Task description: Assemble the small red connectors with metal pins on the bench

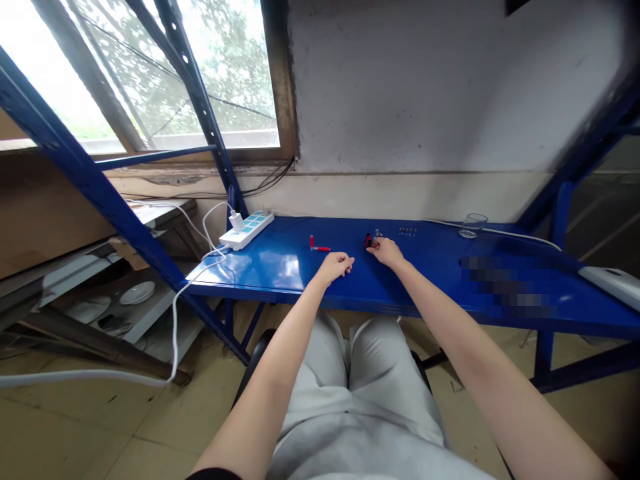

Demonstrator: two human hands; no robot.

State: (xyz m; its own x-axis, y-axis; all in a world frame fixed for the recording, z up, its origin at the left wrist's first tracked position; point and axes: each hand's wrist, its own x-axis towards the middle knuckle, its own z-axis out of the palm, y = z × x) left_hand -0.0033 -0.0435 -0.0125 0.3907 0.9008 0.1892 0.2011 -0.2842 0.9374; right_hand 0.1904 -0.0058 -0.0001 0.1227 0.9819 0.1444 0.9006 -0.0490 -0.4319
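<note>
The blue counter (pixel 280 267) spans the view ahead of you, and its right end is cut off by the frame. On the counter's right half a blurred patch (pixel 505 287) hides whatever lies there. At the counter's far right edge is a flat white device (pixel 613 283), only partly in view. A white power strip (pixel 247 230) sits on the counter's back left corner with one plug in it.

Your left grip (pixel 336 265) rests on the counter's middle, loosely clenched, and nothing shows inside it. Your right grip (pixel 386 251) lies just beside it toward the counter's back, fingertips at a small red-and-black piece (pixel 369 241). The piece is too small to make out, and you cannot tell whether the fingers hold it or only touch it.

A clear glass (pixel 473 225) stands at the counter's back edge. A thin red stick (pixel 316 247) lies on the counter's middle, left of both grips. A row of tiny dark bits (pixel 407 231) sits near the counter's back.
</note>
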